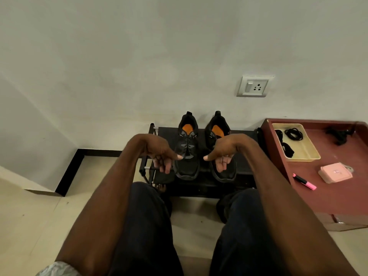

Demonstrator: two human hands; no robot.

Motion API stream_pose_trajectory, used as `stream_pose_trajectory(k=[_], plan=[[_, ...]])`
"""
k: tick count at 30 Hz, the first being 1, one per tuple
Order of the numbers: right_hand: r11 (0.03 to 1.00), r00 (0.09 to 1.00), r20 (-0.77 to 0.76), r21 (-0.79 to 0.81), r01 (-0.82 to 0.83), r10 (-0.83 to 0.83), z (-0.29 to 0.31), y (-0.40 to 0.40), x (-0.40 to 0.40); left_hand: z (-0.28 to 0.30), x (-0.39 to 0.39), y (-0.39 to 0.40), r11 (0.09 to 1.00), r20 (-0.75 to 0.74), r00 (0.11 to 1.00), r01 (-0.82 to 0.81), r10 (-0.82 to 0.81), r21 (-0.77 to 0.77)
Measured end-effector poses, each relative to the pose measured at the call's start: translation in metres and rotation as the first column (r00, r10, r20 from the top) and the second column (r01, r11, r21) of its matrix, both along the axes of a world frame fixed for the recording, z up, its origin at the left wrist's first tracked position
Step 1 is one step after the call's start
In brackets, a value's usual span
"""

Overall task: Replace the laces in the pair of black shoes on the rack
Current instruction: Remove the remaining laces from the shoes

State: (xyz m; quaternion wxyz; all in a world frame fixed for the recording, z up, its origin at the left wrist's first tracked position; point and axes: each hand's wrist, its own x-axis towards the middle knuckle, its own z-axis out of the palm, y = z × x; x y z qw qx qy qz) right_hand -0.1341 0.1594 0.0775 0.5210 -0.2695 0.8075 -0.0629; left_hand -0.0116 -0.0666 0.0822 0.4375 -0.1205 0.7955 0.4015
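Currently, both arms are stretched forward over the knees, and the hands are held in the air above the near edge of a black shoe rack (245, 136). The left hand (159, 154) is turned palm up with its thumb pointed right and its fingers loosely bent; nothing is held in it. The right hand (221, 154) is mirrored, thumb pointed left, fingers relaxed and empty. Between and behind the hands, a pair of black shoes (187, 148) with orange insoles is set side by side on the rack's top shelf, heels toward the far wall. To the right, a maroon table (338, 196) is seen, on which a cream tray (310, 150) with coiled black laces (293, 134), a pink highlighter (304, 181) and a pink case (334, 173) are placed.
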Motion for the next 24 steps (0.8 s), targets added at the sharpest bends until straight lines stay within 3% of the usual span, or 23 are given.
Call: stream_pose_trajectory(k=[2,5,9,13,17,24], plan=[[0.998,0.996,-0.066,-0.03,0.051,-0.053,-0.011,0.0,-0.002,-0.011,-0.006,-0.001,0.991,-0.041,0.994,-0.106,0.103,-0.078],[0.979,0.98,-0.081,-0.109,0.174,-0.183,-0.031,-0.007,-0.003,-0.036,-0.019,-0.005,0.92,-0.247,0.916,-0.359,0.315,-0.157],[0.871,0.894,-0.119,-0.313,0.379,-0.432,-0.064,-0.032,-0.012,-0.07,-0.045,-0.011,0.785,-0.453,0.722,-0.615,0.523,-0.074],[0.699,0.726,-0.241,-0.572,0.429,-0.644,-0.095,-0.059,-0.028,-0.098,-0.074,-0.014,0.667,-0.548,0.541,-0.744,0.638,0.043],[0.646,0.639,-0.275,-0.605,0.465,-0.718,-0.109,-0.085,-0.046,-0.112,-0.107,-0.004,0.631,-0.584,0.52,-0.776,0.624,-0.017],[0.693,0.665,-0.265,-0.483,0.535,-0.698,-0.123,-0.11,-0.058,-0.132,-0.134,-0.005,0.631,-0.53,0.592,-0.764,0.607,-0.132]])
